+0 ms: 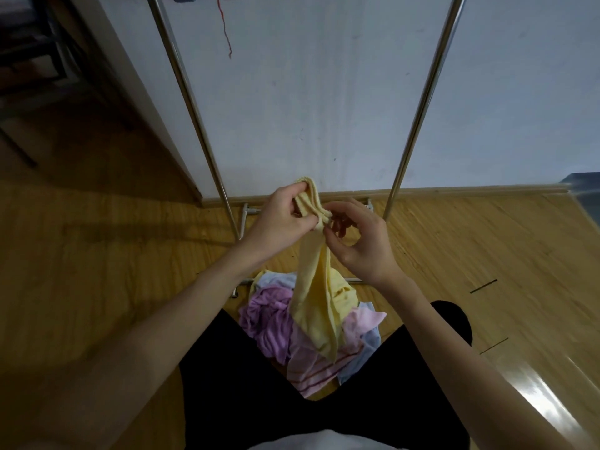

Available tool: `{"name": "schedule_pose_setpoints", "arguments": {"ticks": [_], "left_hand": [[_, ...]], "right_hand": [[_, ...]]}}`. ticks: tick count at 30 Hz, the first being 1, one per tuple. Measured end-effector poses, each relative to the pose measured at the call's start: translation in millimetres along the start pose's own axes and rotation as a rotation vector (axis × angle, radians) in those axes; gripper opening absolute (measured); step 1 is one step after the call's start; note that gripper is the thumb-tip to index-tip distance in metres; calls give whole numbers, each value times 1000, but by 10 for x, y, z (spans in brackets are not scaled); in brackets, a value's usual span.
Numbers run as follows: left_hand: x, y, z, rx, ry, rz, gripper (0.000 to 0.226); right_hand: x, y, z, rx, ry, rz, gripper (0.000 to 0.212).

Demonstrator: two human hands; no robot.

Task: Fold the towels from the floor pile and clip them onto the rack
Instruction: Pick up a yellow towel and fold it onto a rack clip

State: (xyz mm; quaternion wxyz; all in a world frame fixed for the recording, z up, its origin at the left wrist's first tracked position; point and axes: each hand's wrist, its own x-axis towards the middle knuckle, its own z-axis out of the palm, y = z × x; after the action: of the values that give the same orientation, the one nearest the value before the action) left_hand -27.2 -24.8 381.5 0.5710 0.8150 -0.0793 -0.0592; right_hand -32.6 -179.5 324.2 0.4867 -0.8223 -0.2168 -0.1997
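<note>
My left hand (281, 219) grips the bunched top of the yellow towel (319, 287) hanging over the floor pile (279, 323), my right hand (355, 237) pinching its corner; I should match edges before folding.

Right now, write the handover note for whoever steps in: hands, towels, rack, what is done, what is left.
Left hand: grips the bunched top edge of the yellow towel.
Right hand: pinches the same edge beside it.
The towel hangs down over the floor pile, between the rack uprights.
Done: one towel lifted.
Left: fold it, clip it, then the pile. No clipped towels in view.
</note>
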Motion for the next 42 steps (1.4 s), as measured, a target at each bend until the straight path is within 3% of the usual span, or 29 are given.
{"name": "schedule_pose_setpoints", "arguments": {"ticks": [11,14,17,21,26,29,32,37,42], "left_hand": [[82,-124,65,-24,-17,43,25],[131,-219,10,260,-26,72,45],[108,-347,-104,735,28,343,41],[133,-535,-192,927,44,657,27],[99,-539,-88,632,86,747,17],[54,-453,30,342,125,623,12],[31,-367,110,164,126,492,22],[69,-262,153,127,130,446,32],[108,-199,136,158,135,475,34]], "right_hand": [[20,36,-124,-17,-16,30,26],[34,70,-209,-2,3,56,27],[11,115,-286,0,0,81,26],[-21,181,-352,-34,-21,120,24],[-26,186,-402,-67,-48,113,29],[-16,201,-443,-70,-54,168,31],[7,180,-496,-91,-90,178,31],[93,83,-637,-212,-195,128,41],[188,37,-696,-217,-225,56,38]]}}
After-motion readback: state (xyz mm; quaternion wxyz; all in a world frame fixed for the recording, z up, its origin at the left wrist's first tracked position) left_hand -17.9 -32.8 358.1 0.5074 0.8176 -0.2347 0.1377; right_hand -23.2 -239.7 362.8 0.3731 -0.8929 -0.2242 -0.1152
